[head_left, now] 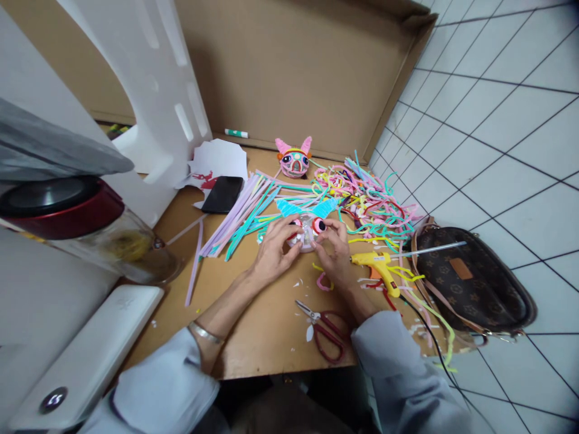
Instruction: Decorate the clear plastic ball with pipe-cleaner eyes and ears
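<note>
Between my two hands is a small craft animal head (307,240) with a clear plastic body, bright blue fuzzy ears and round eyes ringed in pink and red. My left hand (277,246) grips its left side, fingertips by one eye. On the other side, my right hand (333,247) pinches near the other eye (319,225). Just right of that hand lies a yellow glue gun (377,265) with a glue stick in it. Red-handled scissors (329,340) rest nearer the table edge. A pink-eared craft head (294,161) stands behind.
Straight pipe cleaners (246,217) lie to the left, a tangled heap of them (371,196) to the right. A phone (222,194) sits on white paper (226,157). A glass bottle (113,241) and white power bank (90,355) are left; a brown bag (474,289) is right.
</note>
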`<state>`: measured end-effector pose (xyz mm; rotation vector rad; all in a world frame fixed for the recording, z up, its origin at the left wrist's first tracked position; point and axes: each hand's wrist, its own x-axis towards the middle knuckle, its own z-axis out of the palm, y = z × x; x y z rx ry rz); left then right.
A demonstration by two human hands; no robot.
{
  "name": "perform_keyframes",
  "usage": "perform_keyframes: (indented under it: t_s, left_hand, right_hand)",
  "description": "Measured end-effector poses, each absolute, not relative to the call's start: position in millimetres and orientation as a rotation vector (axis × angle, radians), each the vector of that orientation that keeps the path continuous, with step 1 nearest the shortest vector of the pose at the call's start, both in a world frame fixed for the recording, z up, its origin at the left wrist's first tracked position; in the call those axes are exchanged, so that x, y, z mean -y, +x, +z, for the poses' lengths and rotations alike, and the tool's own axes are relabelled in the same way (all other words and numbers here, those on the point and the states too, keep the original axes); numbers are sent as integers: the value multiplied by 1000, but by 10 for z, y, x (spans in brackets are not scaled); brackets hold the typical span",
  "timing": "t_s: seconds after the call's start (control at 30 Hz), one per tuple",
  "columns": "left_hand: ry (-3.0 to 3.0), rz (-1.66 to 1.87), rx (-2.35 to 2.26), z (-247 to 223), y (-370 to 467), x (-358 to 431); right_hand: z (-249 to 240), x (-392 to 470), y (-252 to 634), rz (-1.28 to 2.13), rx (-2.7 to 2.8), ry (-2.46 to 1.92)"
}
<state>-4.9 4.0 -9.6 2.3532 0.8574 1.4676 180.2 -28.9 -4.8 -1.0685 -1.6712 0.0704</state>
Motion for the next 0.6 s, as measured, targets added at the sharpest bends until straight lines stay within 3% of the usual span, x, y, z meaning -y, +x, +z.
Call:
perform_keyframes:
  t_s: [0.6]
  left_hand:
    - [2385, 1337, -919, -107, -65, -17]
  right_hand:
    - [-51, 297, 1789, 110, 1640, -1159]
